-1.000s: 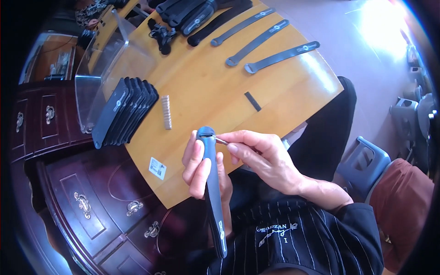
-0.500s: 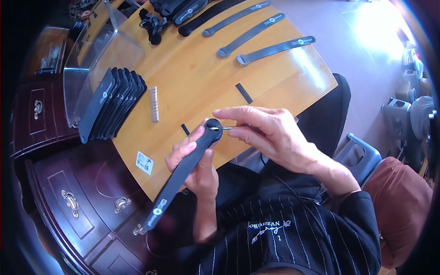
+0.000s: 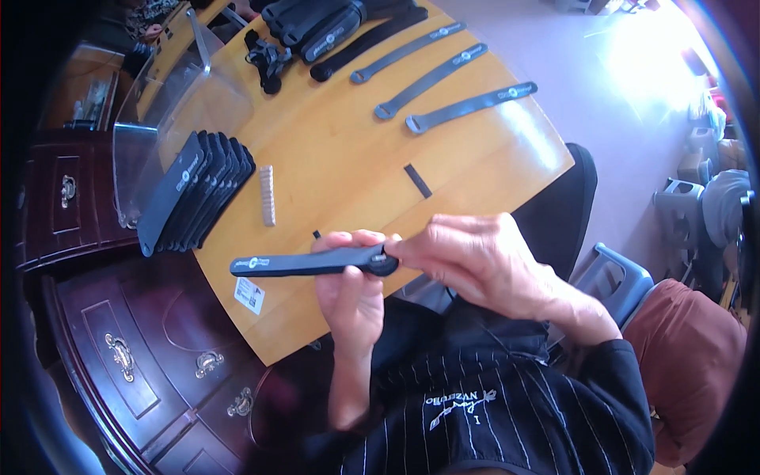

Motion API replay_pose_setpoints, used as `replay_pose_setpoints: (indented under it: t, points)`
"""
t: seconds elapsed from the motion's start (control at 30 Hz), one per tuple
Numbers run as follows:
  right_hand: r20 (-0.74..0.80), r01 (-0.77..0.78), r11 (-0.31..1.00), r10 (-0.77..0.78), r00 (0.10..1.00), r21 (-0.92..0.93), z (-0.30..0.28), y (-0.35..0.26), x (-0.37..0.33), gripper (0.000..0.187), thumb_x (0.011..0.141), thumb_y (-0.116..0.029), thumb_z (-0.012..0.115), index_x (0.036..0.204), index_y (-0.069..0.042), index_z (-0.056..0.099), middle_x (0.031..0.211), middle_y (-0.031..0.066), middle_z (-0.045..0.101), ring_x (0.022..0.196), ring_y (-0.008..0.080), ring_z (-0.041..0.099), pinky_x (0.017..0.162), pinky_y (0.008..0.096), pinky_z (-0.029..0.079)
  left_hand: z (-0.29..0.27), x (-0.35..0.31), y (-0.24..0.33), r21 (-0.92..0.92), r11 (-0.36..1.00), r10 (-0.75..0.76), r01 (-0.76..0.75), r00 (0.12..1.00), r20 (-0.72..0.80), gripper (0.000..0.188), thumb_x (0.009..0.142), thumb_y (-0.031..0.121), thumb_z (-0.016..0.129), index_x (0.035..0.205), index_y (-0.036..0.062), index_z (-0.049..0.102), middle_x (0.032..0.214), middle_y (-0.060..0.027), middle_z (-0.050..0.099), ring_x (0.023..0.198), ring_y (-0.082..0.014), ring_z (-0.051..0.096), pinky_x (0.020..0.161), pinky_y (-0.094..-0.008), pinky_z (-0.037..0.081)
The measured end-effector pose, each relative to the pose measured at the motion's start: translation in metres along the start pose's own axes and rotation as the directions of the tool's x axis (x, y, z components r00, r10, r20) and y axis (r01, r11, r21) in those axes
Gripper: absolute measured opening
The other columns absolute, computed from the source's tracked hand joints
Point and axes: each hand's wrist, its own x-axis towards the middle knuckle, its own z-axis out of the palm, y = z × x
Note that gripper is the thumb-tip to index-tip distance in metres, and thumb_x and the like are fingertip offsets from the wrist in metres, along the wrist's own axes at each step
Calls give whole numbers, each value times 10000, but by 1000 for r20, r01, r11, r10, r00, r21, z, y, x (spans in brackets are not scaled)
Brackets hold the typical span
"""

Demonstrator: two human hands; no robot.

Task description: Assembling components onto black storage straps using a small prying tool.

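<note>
In my left hand (image 3: 352,305) a thick dark grey strap (image 3: 297,262) is gripped near its holed end, with pale lettering by its far tip. The strap lies nearly level, pointing left over the table. My right hand (image 3: 491,265) is closed in a pinch against the holed end. Its fingers mostly hide the thin metal rod they held there a moment ago; a small glint shows at the hole. Beyond my hands lie three flat grey straps: one (image 3: 412,52), another (image 3: 431,81) and the nearest (image 3: 471,107).
On the wooden table (image 3: 340,174) are a stack of dark straps (image 3: 194,194), a beige ridged strip (image 3: 267,196), a short black strip (image 3: 418,180) and a white label (image 3: 249,295). A black strap bundle (image 3: 324,32) sits at the back. Dark drawers (image 3: 119,356) stand left.
The held strap has swung from slanting down toward me to nearly level. My right fingers have closed in over its holed end, covering most of the metal rod.
</note>
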Motion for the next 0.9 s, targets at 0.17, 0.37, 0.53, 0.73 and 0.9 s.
replay_pose_setpoints:
  t: [0.17,0.37,0.53,0.73,0.9]
  points:
    - [68,78,957,-61,996,-280,-8,-17,-9,301,788,-69,646,1081,-105,587,711,9,556,652,184,637,531,314,522,21,-6,2,5,992,-125,125,992,-21,335,843,114,686,1087,55,465,1029,-116,555,900,-184,581,730,-276,507]
    - [9,94,977,-94,996,-189,-19,-10,-17,327,767,-87,672,1088,-109,610,746,6,588,697,176,659,568,292,540,27,-4,11,112,950,-289,291,957,-29,287,783,-104,664,969,20,485,911,-171,621,713,-203,655,617,-285,561]
    - [33,66,971,-60,998,-228,-22,-4,-16,358,724,-96,685,1073,-135,616,793,-13,600,746,182,655,604,319,542,26,-8,6,69,941,-335,330,939,80,238,829,-98,602,995,5,466,881,-189,624,772,-229,671,650,-310,569]
    - [-39,83,949,-100,994,-306,-16,1,-13,339,728,-124,705,1064,-156,674,752,-14,579,710,144,644,518,273,496,41,-6,11,125,936,-327,329,944,-41,179,872,-70,533,1018,-12,445,840,-188,622,744,-228,657,646,-315,556]
    - [-27,75,893,-96,995,-444,-12,-5,-14,340,747,-179,623,1086,-162,616,780,-27,550,703,177,616,597,311,509,34,-7,10,163,940,-305,300,952,1,112,881,-17,457,994,-19,463,798,-167,611,654,-190,611,600,-285,520]
